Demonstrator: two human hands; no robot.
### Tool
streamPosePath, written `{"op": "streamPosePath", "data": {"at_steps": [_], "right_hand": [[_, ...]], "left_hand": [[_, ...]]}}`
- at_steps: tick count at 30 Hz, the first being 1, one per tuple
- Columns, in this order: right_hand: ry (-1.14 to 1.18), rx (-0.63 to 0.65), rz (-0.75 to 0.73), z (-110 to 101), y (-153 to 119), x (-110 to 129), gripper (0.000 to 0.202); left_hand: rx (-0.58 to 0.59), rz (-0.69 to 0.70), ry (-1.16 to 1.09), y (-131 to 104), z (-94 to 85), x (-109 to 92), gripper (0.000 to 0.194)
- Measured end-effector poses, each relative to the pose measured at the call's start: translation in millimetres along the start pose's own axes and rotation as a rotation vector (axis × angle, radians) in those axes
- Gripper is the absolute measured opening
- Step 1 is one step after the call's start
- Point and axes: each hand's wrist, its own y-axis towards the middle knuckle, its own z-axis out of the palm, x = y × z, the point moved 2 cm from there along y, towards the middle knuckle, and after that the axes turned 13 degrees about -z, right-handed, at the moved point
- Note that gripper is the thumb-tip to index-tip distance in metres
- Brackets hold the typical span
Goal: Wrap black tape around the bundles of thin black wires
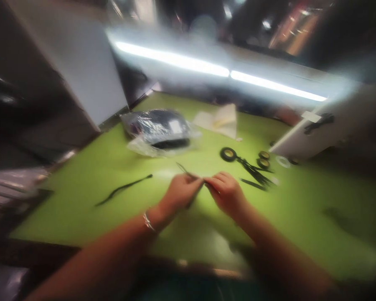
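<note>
My left hand (184,191) is closed around a thin dark cord (182,167), whose end sticks out above the fingers. Fingertip to fingertip with it, my right hand (228,193) pinches the same dark piece, as far as the blur shows. The middle of the cord is hidden by the fingers. Both hands are just above the green tabletop (81,167). Left of them lies a separate dark cord (123,190). To the right, a bundle of dark strips (253,172) lies beside a black tape roll (228,154).
A clear plastic bag (138,144) with dark contents lies behind my hands, beside a creased paper sheet (228,119). Small black rolls (263,163) and a white ring (283,162) sit at the right. Pale panels (90,71) stand at both sides, with a bright tube light (175,60) behind.
</note>
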Motion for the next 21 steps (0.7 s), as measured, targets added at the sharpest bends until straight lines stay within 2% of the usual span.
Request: {"op": "streamPosePath", "data": {"at_steps": [3,5,9,12,18,21], "right_hand": [[0.060,-0.068,0.073,-2.0,0.7,2.0,0.011],[0.089,-0.119,0.116,-4.6,1.3,2.9,0.010],[0.019,-0.100,0.102,-8.6,3.7,4.4,0.011],[-0.009,-0.073,0.054,-10.3,5.6,5.3,0.012],[-0.057,-0.070,0.019,-11.3,5.3,8.9,0.012],[-0.108,-0.101,0.033,-8.7,2.6,10.3,0.012]], "left_hand": [[-0.095,0.149,0.039,-1.3,2.6,-5.2,0.022],[-0.096,0.151,-0.004,-0.7,4.0,-5.6,0.021],[0.117,-0.066,-0.126,0.9,6.8,-1.1,0.031],[0.277,-0.127,-0.204,-0.2,7.7,-1.5,0.030],[0.287,-0.067,-0.232,-6.1,7.7,-8.5,0.007],[0.252,-0.083,-0.226,-6.9,7.0,-6.7,0.009]]}}
